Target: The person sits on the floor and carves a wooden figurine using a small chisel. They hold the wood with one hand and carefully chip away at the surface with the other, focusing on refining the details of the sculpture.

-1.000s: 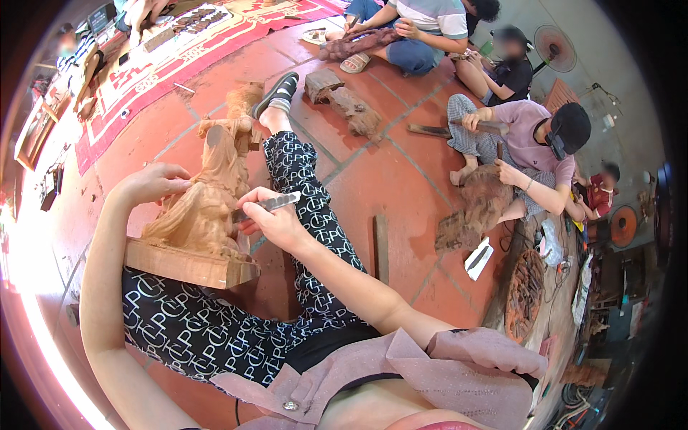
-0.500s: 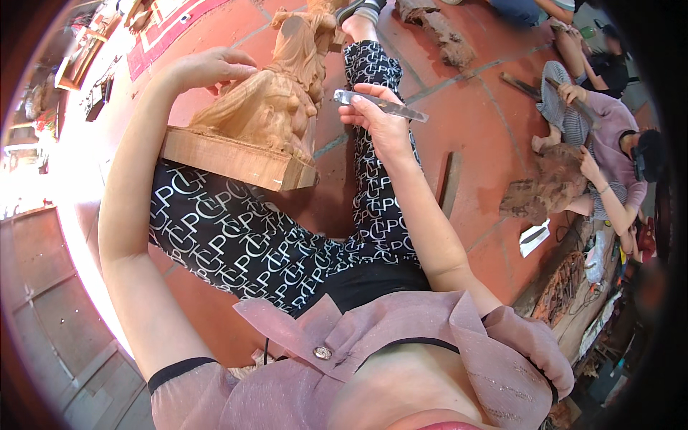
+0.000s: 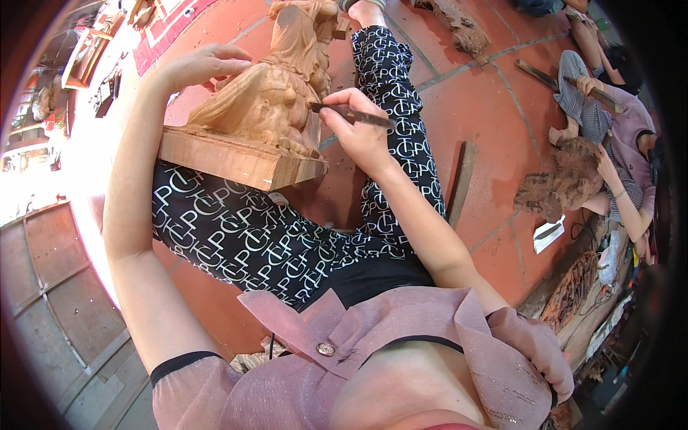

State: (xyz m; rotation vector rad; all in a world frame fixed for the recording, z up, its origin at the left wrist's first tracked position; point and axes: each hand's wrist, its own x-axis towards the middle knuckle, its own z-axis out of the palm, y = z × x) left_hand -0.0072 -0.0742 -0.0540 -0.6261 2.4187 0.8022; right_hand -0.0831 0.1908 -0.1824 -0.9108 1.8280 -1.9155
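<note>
A pale carved wooden statue [image 3: 258, 97] with draped folds and rounded forms stands on a thick block base [image 3: 222, 159] over my left thigh. My left hand [image 3: 211, 63] reaches around its far left side, fingers stretched out along the carving's upper edge. Between the thumb and fingers of my right hand [image 3: 360, 140] is a narrow, flat metal chisel [image 3: 358, 116]. Its left end is right at the statue's right side; whether it touches the wood I cannot tell.
On the red tiled floor [image 3: 494, 129] a wooden bar [image 3: 462, 183] lies right of my leg. At the right, another person [image 3: 631, 118] handles a dark wood carving [image 3: 559, 179]. A rough wood piece [image 3: 459, 29] lies ahead, and a red patterned mat [image 3: 168, 36] lies far left.
My right hand has moved left toward the statue, and the chisel has turned so its end meets the carving's side. My left hand stays almost where it was.
</note>
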